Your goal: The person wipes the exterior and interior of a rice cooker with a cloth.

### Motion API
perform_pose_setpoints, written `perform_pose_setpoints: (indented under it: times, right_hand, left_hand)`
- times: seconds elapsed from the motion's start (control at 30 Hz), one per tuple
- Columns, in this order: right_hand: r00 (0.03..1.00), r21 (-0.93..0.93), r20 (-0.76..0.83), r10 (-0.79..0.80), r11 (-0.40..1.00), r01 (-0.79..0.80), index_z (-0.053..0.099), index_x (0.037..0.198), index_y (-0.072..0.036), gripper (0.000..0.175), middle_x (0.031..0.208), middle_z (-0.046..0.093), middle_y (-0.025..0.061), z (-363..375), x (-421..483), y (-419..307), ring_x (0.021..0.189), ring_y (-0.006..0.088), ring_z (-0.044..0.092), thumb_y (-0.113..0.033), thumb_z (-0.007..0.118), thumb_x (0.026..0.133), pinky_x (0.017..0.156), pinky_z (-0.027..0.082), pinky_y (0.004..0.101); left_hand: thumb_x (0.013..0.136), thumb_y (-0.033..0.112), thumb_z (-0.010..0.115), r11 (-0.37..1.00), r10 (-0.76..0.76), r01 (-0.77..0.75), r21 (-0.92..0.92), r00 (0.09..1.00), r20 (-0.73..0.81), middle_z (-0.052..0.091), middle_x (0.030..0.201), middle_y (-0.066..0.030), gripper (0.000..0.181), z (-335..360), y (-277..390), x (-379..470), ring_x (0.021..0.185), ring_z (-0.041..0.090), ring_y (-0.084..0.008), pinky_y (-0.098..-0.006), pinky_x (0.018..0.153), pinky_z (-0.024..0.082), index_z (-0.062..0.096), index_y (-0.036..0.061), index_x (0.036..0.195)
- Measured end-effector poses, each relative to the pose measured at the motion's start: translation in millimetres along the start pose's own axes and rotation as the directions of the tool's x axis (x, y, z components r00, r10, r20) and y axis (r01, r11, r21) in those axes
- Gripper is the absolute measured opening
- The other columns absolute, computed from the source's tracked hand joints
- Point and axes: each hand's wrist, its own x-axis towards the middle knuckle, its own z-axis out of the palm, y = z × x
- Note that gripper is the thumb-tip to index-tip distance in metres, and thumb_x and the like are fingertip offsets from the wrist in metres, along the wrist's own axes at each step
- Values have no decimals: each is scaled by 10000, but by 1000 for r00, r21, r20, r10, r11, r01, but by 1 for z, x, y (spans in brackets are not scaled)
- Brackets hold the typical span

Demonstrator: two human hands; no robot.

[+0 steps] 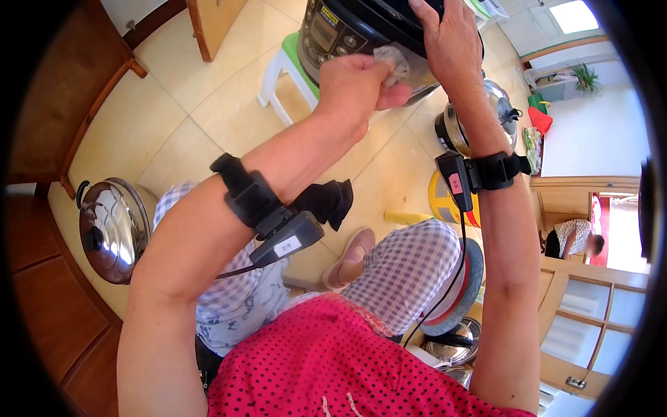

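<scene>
A black and silver electric cooker (333, 34) with a front control panel stands on a white and green plastic stool (284, 65) at the top of the view. My left hand (354, 78) holds a crumpled greyish cloth (393, 62) against the cooker's lower side, just beside the panel. On the cooker's upper edge lies my right hand (452, 47), its thumb spread over the black part; the fingertips are partly cut off by the picture's top edge. Both my forearms wear black straps with small devices and cables.
A lidded steel pot (112, 229) stands on the tiled floor at left. At right are another glass-lidded pot (503, 112), a yellow container (440, 195) and a round grey-rimmed basin (471, 286). Wooden furniture (68, 88) borders the left. Another person (570, 234) bends over farther off at right.
</scene>
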Motion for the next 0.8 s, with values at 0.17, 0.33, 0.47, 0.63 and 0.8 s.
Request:
perform_pose_setpoints:
  times: [0.17,0.33,0.47,0.63,0.8]
  right_hand:
    - [1000,-13,-9,14,1000,-14,495,1258,64,536,1197,544,294,2,3,-1,1148,440,501,-370,534,945,1000,389,465]
    - [999,-3,-5,43,999,-43,488,1276,64,545,1219,538,290,1,1,-2,1173,429,494,-364,537,942,1019,379,460]
    - [999,-15,-5,38,999,-38,484,1279,62,549,1225,534,290,0,0,-2,1173,428,495,-367,538,941,1015,384,460]
    - [999,-6,-9,36,999,-37,486,1275,64,546,1221,536,291,1,-2,0,1169,432,496,-360,547,937,1014,384,460]
    - [1000,-16,-12,26,1000,-26,488,1276,61,545,1218,536,292,1,1,-4,1166,433,496,-363,544,939,1012,383,461]
  left_hand:
    - [910,18,551,989,-97,113,98,984,-150,657,884,-184,134,-11,-12,4,698,711,-284,-333,618,609,603,-105,901]
    - [903,-8,555,999,-31,31,-10,998,-62,646,891,-162,82,-8,-6,0,687,706,-280,-331,627,615,581,-85,913]
    - [899,-13,561,983,-163,178,33,947,-277,636,890,-152,71,-28,-28,11,678,702,-272,-326,633,614,566,-75,932]
    - [910,1,564,996,-60,62,69,998,-26,585,1011,-174,178,-13,-3,4,786,689,-286,-318,702,616,493,-91,1046]
    - [911,5,564,980,-125,156,125,966,-228,598,967,-164,168,-32,-19,8,801,696,-281,-312,686,616,497,-81,1038]
